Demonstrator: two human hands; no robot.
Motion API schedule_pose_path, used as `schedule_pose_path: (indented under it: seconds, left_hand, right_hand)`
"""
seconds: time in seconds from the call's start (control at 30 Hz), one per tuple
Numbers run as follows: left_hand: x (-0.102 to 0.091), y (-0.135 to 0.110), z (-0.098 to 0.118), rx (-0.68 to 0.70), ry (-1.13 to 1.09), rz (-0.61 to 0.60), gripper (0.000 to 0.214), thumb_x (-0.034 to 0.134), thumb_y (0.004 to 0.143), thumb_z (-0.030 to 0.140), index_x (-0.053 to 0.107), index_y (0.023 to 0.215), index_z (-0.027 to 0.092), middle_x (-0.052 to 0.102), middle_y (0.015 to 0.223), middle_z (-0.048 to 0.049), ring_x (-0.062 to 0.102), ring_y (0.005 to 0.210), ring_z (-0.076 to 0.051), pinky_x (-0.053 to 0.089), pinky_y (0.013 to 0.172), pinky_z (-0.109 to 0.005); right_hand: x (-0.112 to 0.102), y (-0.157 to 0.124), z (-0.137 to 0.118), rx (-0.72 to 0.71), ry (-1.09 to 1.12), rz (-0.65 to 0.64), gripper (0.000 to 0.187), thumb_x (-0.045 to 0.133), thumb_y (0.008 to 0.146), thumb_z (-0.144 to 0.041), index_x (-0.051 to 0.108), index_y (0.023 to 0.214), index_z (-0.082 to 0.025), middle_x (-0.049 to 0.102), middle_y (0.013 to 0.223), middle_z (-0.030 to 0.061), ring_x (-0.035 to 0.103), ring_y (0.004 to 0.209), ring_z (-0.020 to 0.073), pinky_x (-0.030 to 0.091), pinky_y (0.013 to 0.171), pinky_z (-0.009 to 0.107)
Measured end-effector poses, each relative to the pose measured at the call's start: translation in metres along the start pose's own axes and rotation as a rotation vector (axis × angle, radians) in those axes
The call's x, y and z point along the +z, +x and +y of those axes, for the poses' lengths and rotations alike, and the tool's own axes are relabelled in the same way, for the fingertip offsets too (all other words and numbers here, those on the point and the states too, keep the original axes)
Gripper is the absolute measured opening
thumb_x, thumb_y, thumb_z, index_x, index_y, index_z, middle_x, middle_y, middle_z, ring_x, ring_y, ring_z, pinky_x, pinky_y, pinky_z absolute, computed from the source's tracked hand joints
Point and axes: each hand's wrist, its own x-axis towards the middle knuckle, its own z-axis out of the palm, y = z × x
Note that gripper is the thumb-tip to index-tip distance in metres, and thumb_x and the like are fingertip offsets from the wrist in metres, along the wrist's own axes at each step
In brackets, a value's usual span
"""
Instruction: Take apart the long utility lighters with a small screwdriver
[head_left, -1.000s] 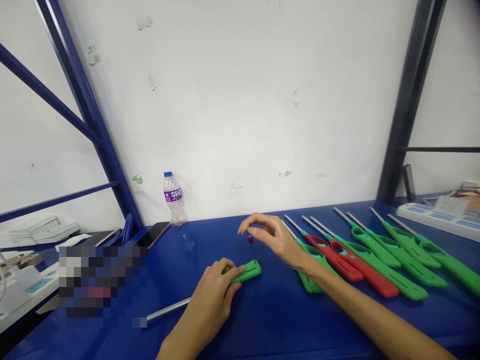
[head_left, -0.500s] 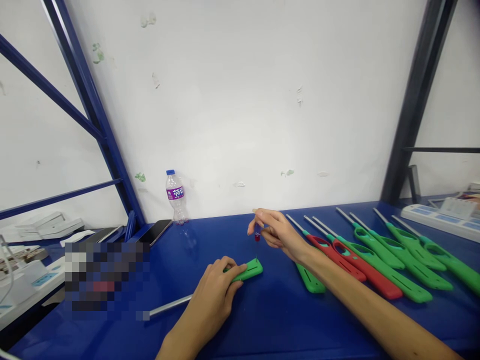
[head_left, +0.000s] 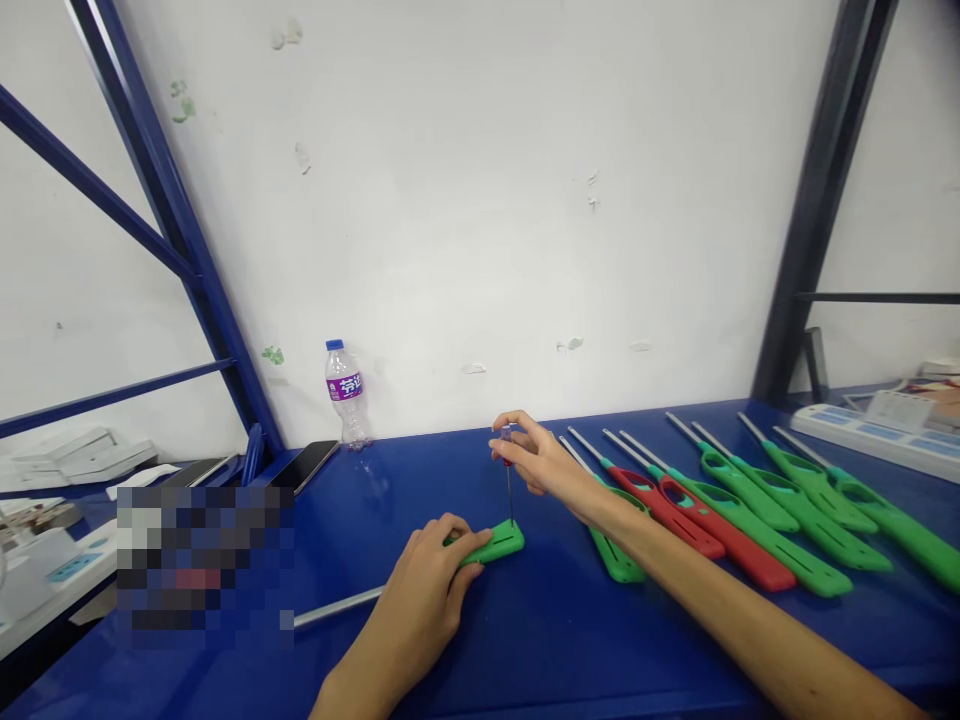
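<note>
My left hand (head_left: 435, 570) is closed around a green long-necked lighter (head_left: 504, 541), pressing it flat on the blue table. The lighter's metal tube points to the lower left from under that hand. Above its green end, my right hand (head_left: 534, 452) grips a small screwdriver (head_left: 510, 490) by its red and clear handle. The thin shaft stands nearly upright, with its tip at the end of the green handle. Whether the tip sits in a hole is too small to tell.
Several green and red lighters (head_left: 765, 540) lie in a slanted row on the right. A plastic bottle (head_left: 346, 400) stands by the wall, near a dark phone (head_left: 311, 465). White power strips (head_left: 885, 440) lie at both sides of the blue table (head_left: 570, 640).
My right hand has shifted its fingers on the screwdriver handle, and more of the shaft shows. My left hand and the lighter stay put. The view has shifted slightly.
</note>
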Motion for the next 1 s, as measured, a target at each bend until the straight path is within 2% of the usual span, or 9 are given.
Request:
schedule_pose_path:
  seconds: [0.17, 0.3, 0.5, 0.63, 0.73, 0.8, 0.87, 0.93, 1.0]
  left_hand:
    - [0.0, -0.002, -0.001, 0.006, -0.015, 0.008, 0.043, 0.051, 0.102, 0.016, 0.06, 0.139, 0.036, 0.062, 0.122, -0.0025, 0.059, 0.105, -0.022, 0.048, 0.096, -0.04]
    - [0.0, -0.004, -0.002, 0.019, -0.024, 0.006, 0.045, 0.051, 0.102, 0.016, 0.058, 0.14, 0.04, 0.062, 0.122, -0.0008, 0.058, 0.106, -0.021, 0.048, 0.096, -0.04]
    - [-0.002, -0.003, 0.001, 0.01, -0.025, -0.001, 0.043, 0.052, 0.102, 0.015, 0.061, 0.138, 0.035, 0.061, 0.124, -0.0023, 0.058, 0.109, -0.021, 0.048, 0.1, -0.04]
    - [-0.002, -0.003, 0.001, 0.009, -0.027, -0.002, 0.043, 0.052, 0.102, 0.016, 0.06, 0.139, 0.036, 0.061, 0.124, -0.0022, 0.059, 0.109, -0.021, 0.048, 0.1, -0.04]
    - [-0.001, -0.003, -0.001, 0.02, -0.024, 0.001, 0.044, 0.05, 0.103, 0.018, 0.058, 0.141, 0.038, 0.061, 0.123, -0.0018, 0.059, 0.108, -0.022, 0.049, 0.098, -0.041]
    - [-0.001, -0.003, -0.002, 0.03, -0.024, 0.003, 0.044, 0.05, 0.103, 0.019, 0.057, 0.142, 0.039, 0.062, 0.122, -0.0018, 0.059, 0.107, -0.021, 0.049, 0.099, -0.042]
    - [0.0, -0.003, -0.002, 0.031, -0.023, 0.012, 0.044, 0.051, 0.103, 0.019, 0.057, 0.142, 0.039, 0.062, 0.122, -0.002, 0.059, 0.107, -0.021, 0.049, 0.099, -0.041]
    - [0.0, -0.003, -0.002, 0.027, -0.022, 0.019, 0.044, 0.051, 0.103, 0.02, 0.058, 0.142, 0.039, 0.062, 0.123, -0.0023, 0.06, 0.107, -0.021, 0.05, 0.098, -0.041]
    - [-0.001, -0.003, -0.002, 0.024, -0.018, 0.019, 0.044, 0.051, 0.103, 0.02, 0.058, 0.142, 0.04, 0.063, 0.123, -0.0024, 0.06, 0.106, -0.021, 0.05, 0.098, -0.04]
  right_hand:
    - [-0.002, 0.003, 0.004, -0.013, -0.091, 0.013, 0.029, 0.059, 0.094, -0.035, 0.056, 0.122, -0.031, 0.067, 0.098, -0.0009, 0.038, 0.048, 0.0056, 0.033, 0.041, 0.018]
    - [-0.003, 0.002, 0.001, -0.029, -0.086, -0.013, 0.023, 0.058, 0.094, -0.035, 0.057, 0.117, -0.029, 0.067, 0.091, -0.0019, 0.036, 0.047, 0.0055, 0.033, 0.041, 0.018]
    - [-0.002, 0.0, -0.001, -0.056, -0.042, -0.039, 0.028, 0.065, 0.094, -0.047, 0.058, 0.112, -0.027, 0.07, 0.089, -0.0016, 0.035, 0.046, 0.005, 0.031, 0.041, 0.018]
    - [-0.002, -0.002, -0.004, -0.06, 0.149, -0.106, 0.034, 0.07, 0.09, -0.054, 0.062, 0.103, -0.024, 0.07, 0.088, -0.0008, 0.03, 0.043, 0.0029, 0.029, 0.041, 0.02]
    - [-0.005, -0.003, -0.007, -0.035, 0.319, -0.097, 0.037, 0.07, 0.09, -0.057, 0.067, 0.094, -0.02, 0.06, 0.072, -0.0042, 0.027, 0.044, 0.003, 0.028, 0.043, 0.02]
    - [-0.006, -0.002, -0.007, -0.033, 0.342, -0.067, 0.036, 0.075, 0.087, -0.054, 0.071, 0.091, -0.018, 0.044, 0.057, -0.0084, 0.025, 0.045, 0.0042, 0.026, 0.043, 0.02]
    - [-0.006, -0.001, -0.005, -0.052, 0.325, -0.049, 0.033, 0.081, 0.083, -0.049, 0.074, 0.091, -0.018, 0.039, 0.054, -0.0098, 0.024, 0.045, 0.0041, 0.023, 0.042, 0.02]
    - [-0.005, 0.0, -0.002, -0.083, 0.304, -0.066, 0.031, 0.081, 0.083, -0.047, 0.075, 0.092, -0.019, 0.052, 0.066, -0.0065, 0.026, 0.044, 0.0024, 0.022, 0.041, 0.02]
    - [-0.004, 0.002, 0.0, -0.114, 0.286, -0.111, 0.032, 0.075, 0.088, -0.05, 0.076, 0.101, -0.021, 0.064, 0.086, -0.0018, 0.028, 0.043, 0.0006, 0.023, 0.04, 0.021]
